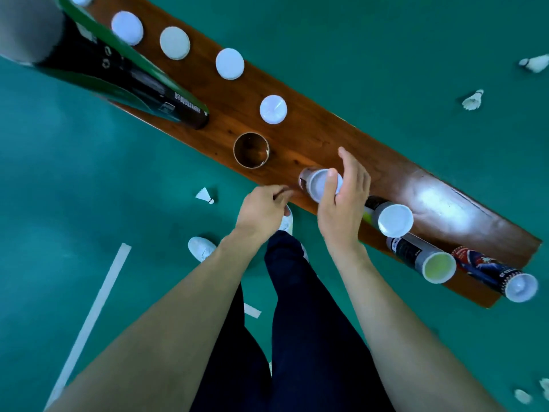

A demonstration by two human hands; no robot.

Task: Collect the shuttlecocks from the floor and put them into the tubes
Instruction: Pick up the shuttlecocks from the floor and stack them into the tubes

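A long wooden bench (326, 135) crosses the green floor. On it stand upright tubes: an open one (251, 150) and several capped ones. My right hand (344, 197) hovers over a white-capped tube (319, 185), thumb on the cap, fingers straight. My left hand (263, 208) is at the bench's near edge with curled fingers, holding nothing that I can see. Shuttlecocks lie on the floor: one (205, 195) near my feet, two (473, 100) (536, 63) beyond the bench, others (523, 396) at the lower right.
Loose white caps (229, 64) (174, 43) (273, 109) lie along the bench. A large black and green tube (118, 69) leans in from the top left. More tubes (395, 220) (436, 266) (520, 286) stand at the bench's right end. White line tape (89, 322) marks the floor.
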